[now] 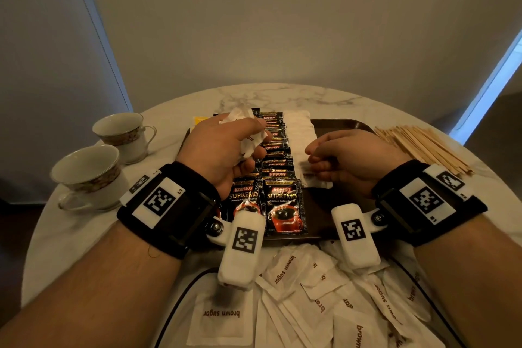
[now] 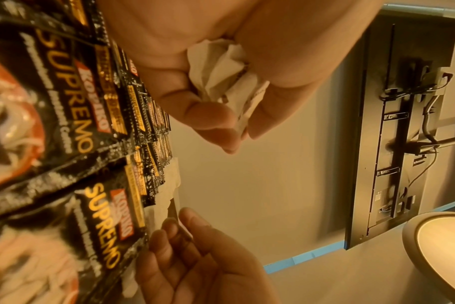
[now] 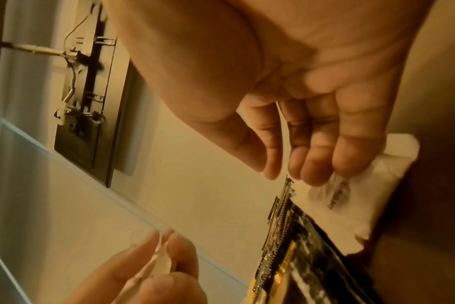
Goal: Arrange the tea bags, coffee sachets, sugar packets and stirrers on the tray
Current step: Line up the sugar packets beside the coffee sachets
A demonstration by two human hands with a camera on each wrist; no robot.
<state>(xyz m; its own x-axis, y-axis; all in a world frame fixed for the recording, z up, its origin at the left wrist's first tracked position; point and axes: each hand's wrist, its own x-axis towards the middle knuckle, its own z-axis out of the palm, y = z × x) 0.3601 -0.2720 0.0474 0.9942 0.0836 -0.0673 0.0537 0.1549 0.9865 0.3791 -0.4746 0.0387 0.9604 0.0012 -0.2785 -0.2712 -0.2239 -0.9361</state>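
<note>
My left hand (image 1: 251, 144) hovers over the left side of the dark tray (image 1: 339, 124) and grips a crumpled bunch of white sugar packets (image 1: 238, 116), which shows between thumb and fingers in the left wrist view (image 2: 221, 72). Black coffee sachets (image 1: 282, 206) lie in two overlapping rows on the tray. Beside them runs a row of white sugar packets (image 1: 299, 127). My right hand (image 1: 319, 158) hangs over that row, fingers loosely curled, with fingertips (image 3: 312, 168) touching the nearest packet (image 3: 351, 201). It holds nothing.
Wooden stirrers (image 1: 423, 147) lie in a pile on the marble table, right of the tray. Several loose brown sugar packets (image 1: 310, 291) are scattered at the near edge. Two teacups (image 1: 87, 175) (image 1: 121, 133) stand to the left. A yellow sachet (image 1: 199, 120) peeks out behind my left hand.
</note>
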